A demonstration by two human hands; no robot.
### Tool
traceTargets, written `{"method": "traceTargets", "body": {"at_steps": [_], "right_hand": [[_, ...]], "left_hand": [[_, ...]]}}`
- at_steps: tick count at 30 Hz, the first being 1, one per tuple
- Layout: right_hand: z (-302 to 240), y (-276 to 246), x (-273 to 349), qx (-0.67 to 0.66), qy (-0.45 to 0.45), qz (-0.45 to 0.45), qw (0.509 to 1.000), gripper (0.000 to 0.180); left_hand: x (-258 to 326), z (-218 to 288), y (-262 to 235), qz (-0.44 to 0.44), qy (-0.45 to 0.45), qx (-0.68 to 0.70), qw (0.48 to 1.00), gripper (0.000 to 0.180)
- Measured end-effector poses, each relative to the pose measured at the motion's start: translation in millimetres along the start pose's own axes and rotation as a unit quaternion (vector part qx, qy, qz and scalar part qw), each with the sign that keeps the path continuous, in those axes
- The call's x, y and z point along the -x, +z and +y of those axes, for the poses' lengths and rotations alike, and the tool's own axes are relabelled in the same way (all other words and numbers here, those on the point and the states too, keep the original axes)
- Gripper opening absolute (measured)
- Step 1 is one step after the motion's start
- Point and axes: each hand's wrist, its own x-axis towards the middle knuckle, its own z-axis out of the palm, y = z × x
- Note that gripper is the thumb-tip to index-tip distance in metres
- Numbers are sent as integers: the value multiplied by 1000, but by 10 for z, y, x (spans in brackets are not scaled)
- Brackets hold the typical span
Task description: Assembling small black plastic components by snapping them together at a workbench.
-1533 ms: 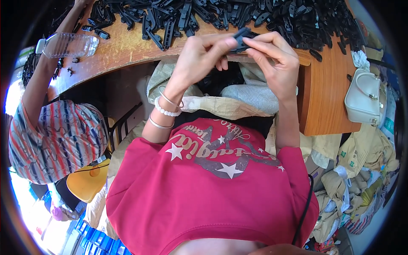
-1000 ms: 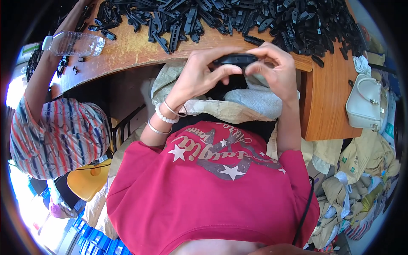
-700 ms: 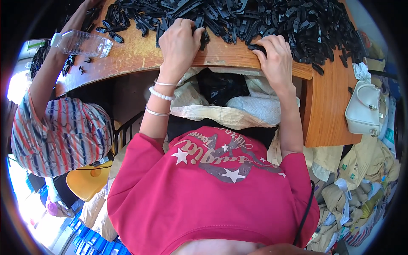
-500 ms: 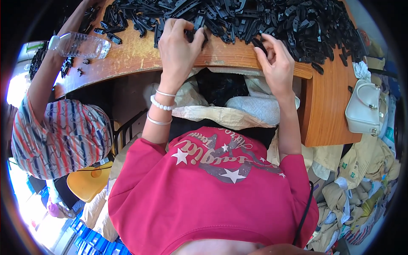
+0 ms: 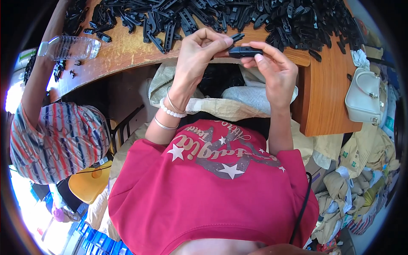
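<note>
My left hand [image 5: 193, 57] pinches a narrow black plastic piece [image 5: 236, 38] between thumb and forefinger. My right hand [image 5: 277, 70] grips a smooth, oblong black plastic part [image 5: 245, 52] with a small hole in it. Both parts are close together just above the table's near edge; whether they touch I cannot tell. Beyond my left hand spreads a heap of long slotted black pieces [image 5: 170, 32]. A heap of rounder black pieces [image 5: 293, 25] lies beyond my right hand.
The wooden table [image 5: 123, 51] curves across in front of me. Beneath its edge hangs an open woven sack [image 5: 229, 108]. At left, a co-worker's arm [image 5: 36, 85] reaches past a clear bottle [image 5: 78, 47]. A white handbag [image 5: 363, 106] stands at right.
My left hand has come away from the heap and moved right, now with a narrow piece. My right hand has turned its part level and brought it toward the left hand.
</note>
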Motion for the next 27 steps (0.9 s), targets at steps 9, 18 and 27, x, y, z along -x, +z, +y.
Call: {"method": "traceTargets", "body": {"at_steps": [9,18,27], "right_hand": [[116,-20,48,134,-144,24,980,23],[122,-119,-62,138,-113,-7,984,27],[267,-575,-437,543,-177,191,798,27]], "left_hand": [[133,49,40,-145,77,-315,935,37],[130,46,-20,-138,186,-357,905,35],[201,83,-319,-208,11,-479,853,39]]}}
